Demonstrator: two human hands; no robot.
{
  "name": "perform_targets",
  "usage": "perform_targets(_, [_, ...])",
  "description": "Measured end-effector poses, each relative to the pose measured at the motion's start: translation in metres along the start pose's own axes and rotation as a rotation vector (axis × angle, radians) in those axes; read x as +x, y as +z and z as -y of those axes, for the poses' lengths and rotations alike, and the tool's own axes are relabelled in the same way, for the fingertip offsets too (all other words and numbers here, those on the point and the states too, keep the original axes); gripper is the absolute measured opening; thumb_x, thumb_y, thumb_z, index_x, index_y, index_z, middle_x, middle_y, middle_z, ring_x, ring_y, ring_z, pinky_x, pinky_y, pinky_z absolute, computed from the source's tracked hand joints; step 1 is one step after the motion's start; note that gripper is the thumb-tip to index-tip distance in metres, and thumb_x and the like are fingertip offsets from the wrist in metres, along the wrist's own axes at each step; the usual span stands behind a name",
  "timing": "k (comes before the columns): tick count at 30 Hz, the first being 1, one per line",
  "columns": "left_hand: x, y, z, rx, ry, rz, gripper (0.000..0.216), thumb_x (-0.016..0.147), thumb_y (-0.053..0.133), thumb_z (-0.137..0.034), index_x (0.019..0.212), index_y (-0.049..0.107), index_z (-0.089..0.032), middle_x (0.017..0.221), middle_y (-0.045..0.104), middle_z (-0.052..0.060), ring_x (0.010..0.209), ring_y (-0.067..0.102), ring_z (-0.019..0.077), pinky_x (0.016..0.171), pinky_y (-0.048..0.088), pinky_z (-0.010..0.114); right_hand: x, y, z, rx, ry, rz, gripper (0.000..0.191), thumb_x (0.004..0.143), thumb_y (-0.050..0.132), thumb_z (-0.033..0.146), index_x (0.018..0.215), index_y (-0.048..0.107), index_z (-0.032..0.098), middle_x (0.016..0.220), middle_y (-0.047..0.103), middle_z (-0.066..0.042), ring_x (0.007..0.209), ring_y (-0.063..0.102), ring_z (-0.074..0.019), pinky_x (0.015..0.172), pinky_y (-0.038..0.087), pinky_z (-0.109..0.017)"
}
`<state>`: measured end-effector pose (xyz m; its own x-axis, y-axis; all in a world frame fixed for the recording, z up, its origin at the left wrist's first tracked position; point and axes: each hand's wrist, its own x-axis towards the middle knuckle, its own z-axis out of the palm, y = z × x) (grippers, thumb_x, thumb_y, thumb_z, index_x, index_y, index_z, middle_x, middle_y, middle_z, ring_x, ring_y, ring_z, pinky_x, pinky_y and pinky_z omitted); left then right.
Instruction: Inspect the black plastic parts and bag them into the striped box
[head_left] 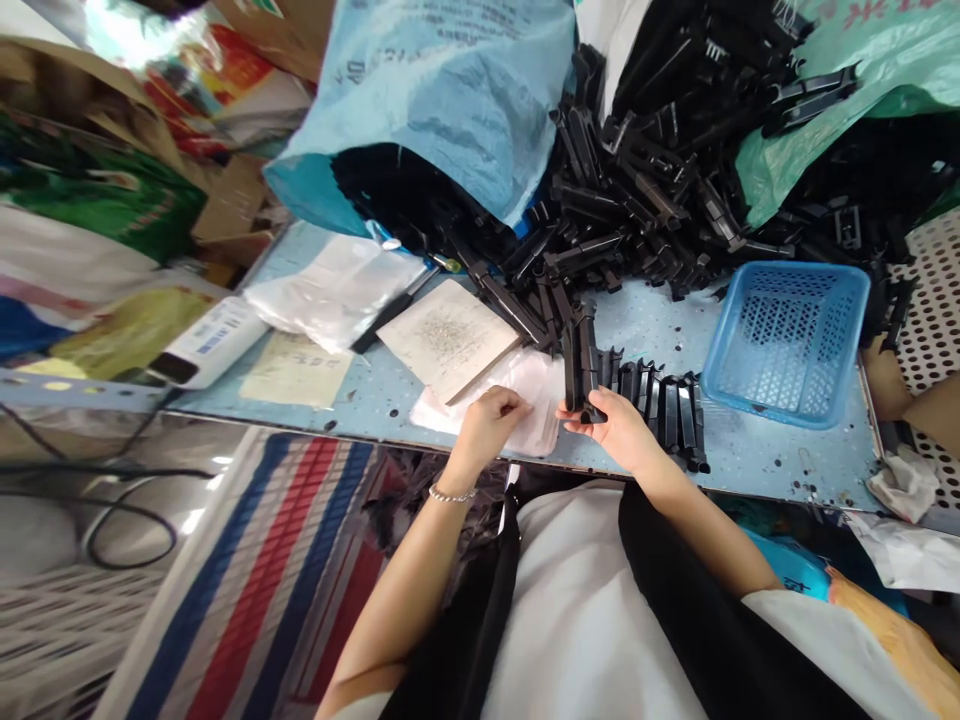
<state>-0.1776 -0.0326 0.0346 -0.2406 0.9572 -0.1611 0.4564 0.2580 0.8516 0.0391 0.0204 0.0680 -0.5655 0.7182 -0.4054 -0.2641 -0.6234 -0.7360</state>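
My right hand is closed around the lower end of a pair of long black plastic parts, held side by side above the bench. To its left, my left hand has its thumb and fingertips pinched together over a stack of thin clear plastic bags. Whatever lies in that pinch is too small or hidden to make out. A row of several similar black parts lies beside my right hand. Behind my left hand, a pale square board with small specks on it overlaps the bags.
A large heap of black parts spreads from a blue sack and a green sack at the back. A blue basket stands on the right. More clear bags and a white box-shaped device lie on the left.
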Motion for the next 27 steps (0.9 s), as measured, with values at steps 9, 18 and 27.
perform_targets(9, [-0.002, 0.001, 0.003, 0.003, -0.004, 0.009, 0.021, 0.077, 0.063, -0.04, 0.077, 0.07, -0.021, 0.084, 0.069, 0.005, 0.078, 0.063, 0.0202, 0.077, 0.051, 0.033, -0.025, -0.019, 0.03, -0.372, -0.257, -0.114, 0.047, 0.079, 0.074, 0.056, 0.111, 0.068, 0.022, 0.101, 0.076, -0.007, 0.097, 0.071, -0.0253, 0.088, 0.057, -0.042])
perform_targets(18, [-0.001, -0.001, 0.0, 0.074, -0.009, 0.025, 0.028, 0.074, 0.063, -0.049, 0.073, 0.069, -0.022, 0.082, 0.069, 0.004, 0.076, 0.063, 0.0205, 0.076, 0.052, 0.032, -0.052, -0.116, 0.085, -1.363, -0.373, -0.761, 0.036, 0.085, 0.067, 0.044, 0.111, 0.064, 0.019, 0.126, 0.067, -0.019, 0.132, 0.054, -0.0383, 0.104, 0.046, -0.054])
perform_targets(27, [0.001, -0.003, 0.005, 0.074, -0.043, 0.031, 0.029, 0.071, 0.068, -0.051, 0.075, 0.071, -0.023, 0.085, 0.072, 0.005, 0.078, 0.066, 0.0233, 0.077, 0.054, 0.035, -0.116, -0.126, 0.044, -1.328, -0.339, -1.049, 0.052, 0.09, 0.061, 0.053, 0.126, 0.059, 0.015, 0.104, 0.074, -0.016, 0.092, 0.071, -0.0312, 0.087, 0.051, -0.043])
